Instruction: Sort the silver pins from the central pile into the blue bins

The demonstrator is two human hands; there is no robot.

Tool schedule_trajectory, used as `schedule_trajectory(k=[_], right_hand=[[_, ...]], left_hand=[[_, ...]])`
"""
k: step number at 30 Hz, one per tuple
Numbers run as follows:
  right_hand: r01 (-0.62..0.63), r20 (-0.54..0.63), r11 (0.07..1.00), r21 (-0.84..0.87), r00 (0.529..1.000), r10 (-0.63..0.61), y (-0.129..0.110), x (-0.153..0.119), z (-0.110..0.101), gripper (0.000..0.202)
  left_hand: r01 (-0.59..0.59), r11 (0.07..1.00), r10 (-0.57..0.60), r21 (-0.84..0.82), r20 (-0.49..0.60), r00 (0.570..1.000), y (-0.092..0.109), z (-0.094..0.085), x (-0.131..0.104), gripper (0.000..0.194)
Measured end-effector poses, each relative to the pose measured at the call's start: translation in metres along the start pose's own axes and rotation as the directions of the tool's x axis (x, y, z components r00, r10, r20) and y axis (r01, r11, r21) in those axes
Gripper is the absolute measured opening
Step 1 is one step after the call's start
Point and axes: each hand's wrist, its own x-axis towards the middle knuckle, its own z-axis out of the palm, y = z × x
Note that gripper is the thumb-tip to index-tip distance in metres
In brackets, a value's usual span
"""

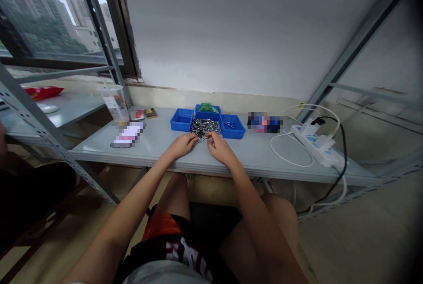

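Observation:
A pile of small shiny metal pieces point(206, 127) lies between a left blue tray point(181, 126) and a right blue tray point(234, 133), which has a few thin pieces in it. Behind the pile, a third blue tray point(198, 112) contains green packaging point(208, 107). My left hand point(185, 143) rests at the pile's near left edge, its fingers pressed together; what they hold is too small to name. At the near right edge, my right hand point(216, 146) has its fingers curled in a pinch, on something too small to make out.
On the left of the table point(158, 149) are a blurred phone point(129, 135), a plastic cup point(115, 104) and a small dark box point(151, 113). At the right are a blurred blue item point(272, 124), a white cable and a power strip point(315, 147). Another person sits far left.

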Motion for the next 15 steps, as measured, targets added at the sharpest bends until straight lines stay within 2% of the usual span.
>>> schedule_trajectory(k=[4,9,15], right_hand=[[0.026,-0.011,1.0,0.006,1.0,-0.026,-0.0023,-0.0002,-0.0012,0.025],[0.083,0.035,0.996,-0.03,0.996,-0.082,-0.0009,0.0006,-0.0014,0.022],[0.085,0.041,0.995,-0.056,0.996,-0.083,0.0004,0.0015,-0.0004,0.02]], left_hand=[[0.015,1.0,-0.015,0.011,0.018,1.0,0.0005,-0.0006,-0.0001,0.028],[0.011,1.0,-0.011,0.002,0.001,1.0,0.0011,-0.0004,-0.0007,0.027],[0.019,1.0,-0.019,0.024,-0.005,1.0,0.002,-0.0005,-0.0006,0.028]])
